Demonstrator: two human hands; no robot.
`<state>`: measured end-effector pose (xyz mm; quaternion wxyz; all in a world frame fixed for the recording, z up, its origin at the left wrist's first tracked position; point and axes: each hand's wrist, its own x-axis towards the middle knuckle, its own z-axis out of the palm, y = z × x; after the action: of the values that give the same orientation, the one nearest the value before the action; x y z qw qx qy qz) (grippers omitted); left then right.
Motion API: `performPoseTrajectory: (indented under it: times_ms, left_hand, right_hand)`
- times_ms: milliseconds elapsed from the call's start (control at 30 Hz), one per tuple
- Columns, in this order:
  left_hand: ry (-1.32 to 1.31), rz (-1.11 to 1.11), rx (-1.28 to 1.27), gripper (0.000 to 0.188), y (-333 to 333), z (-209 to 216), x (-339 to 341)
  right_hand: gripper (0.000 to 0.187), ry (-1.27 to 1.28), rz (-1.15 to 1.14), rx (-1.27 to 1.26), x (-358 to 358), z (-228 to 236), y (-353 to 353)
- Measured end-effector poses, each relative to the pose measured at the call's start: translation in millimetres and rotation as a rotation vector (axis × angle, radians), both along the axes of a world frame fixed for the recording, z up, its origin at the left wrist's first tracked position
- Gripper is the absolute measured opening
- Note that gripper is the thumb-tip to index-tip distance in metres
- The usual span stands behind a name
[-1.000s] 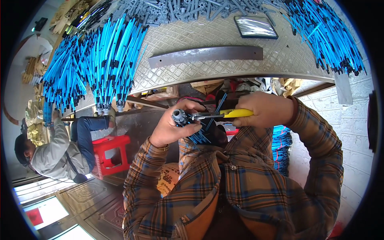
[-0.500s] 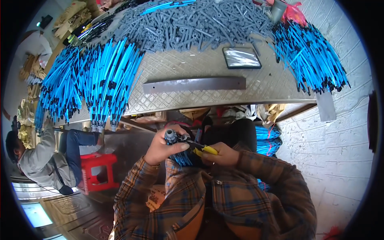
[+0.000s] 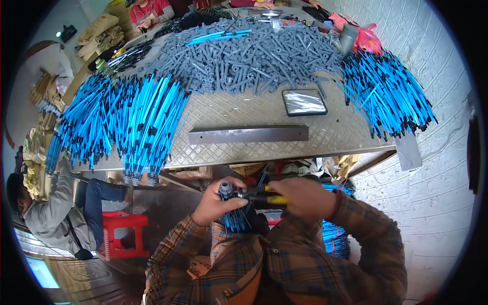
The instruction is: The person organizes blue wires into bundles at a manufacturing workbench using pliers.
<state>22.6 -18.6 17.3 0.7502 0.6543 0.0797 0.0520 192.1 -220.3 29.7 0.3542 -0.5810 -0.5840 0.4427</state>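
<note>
Left hand [image 3: 216, 201]: fingers clamped round a small grey plastic fitting [image 3: 225, 189], held below the tabletop [image 3: 254, 114] edge, w/ a bunch of blue rods [image 3: 236, 219] under the palm.
Right hand [image 3: 305, 195]: fingers shut on yellow-handled pliers [image 3: 264, 195], tip touching the fitting.
Tabletop: grey metal bar [image 3: 248, 134] near front edge; dark tray [image 3: 304, 102] behind it; grey parts heap [image 3: 244, 56]; blue rod piles left [image 3: 122, 122] & right [image 3: 386, 96].
Left side: a seated person [image 3: 51, 208] beside a red stool [image 3: 119, 231].
</note>
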Motion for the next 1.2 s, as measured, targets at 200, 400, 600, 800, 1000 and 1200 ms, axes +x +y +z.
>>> performPoseTrajectory:
  times_ms: [200, 400, 600, 800, 1000, 1200]
  left_hand:
    - [-0.104, -0.187, 0.103, 0.031, -2.7, 1.1, 14.6]
    - [-0.021, -0.048, -0.023, 0.03, 0.8, -3.3, 4.3]
    - [-0.105, -0.197, 0.096, 0.03, 0.1, 1.8, 15.4]
    - [-0.048, -0.075, -0.028, 0.033, 1.5, -8.5, -1.2]
    - [-0.105, -0.133, 0.069, 0.029, -0.5, 2.2, 2.9]
    - [-0.092, -0.08, -0.046, 0.032, 7.1, -7.6, -5.6]
  right_hand:
    - [0.061, 0.952, -0.123, -0.436, -25.0, -88.9, -44.2]
    - [0.056, -0.575, -0.061, 0.286, -5.2, 5.7, -9.1]
    - [0.056, 0.797, -0.02, -0.667, -12.7, -58.6, -34.8]
    - [0.048, -0.016, -0.082, -0.002, -9.9, 1.9, -15.5]
    - [0.06, 0.985, -0.035, -0.534, -35.5, -57.3, -34.5]
    - [0.063, 0.154, 0.011, -0.199, -13.6, -2.7, -10.7]
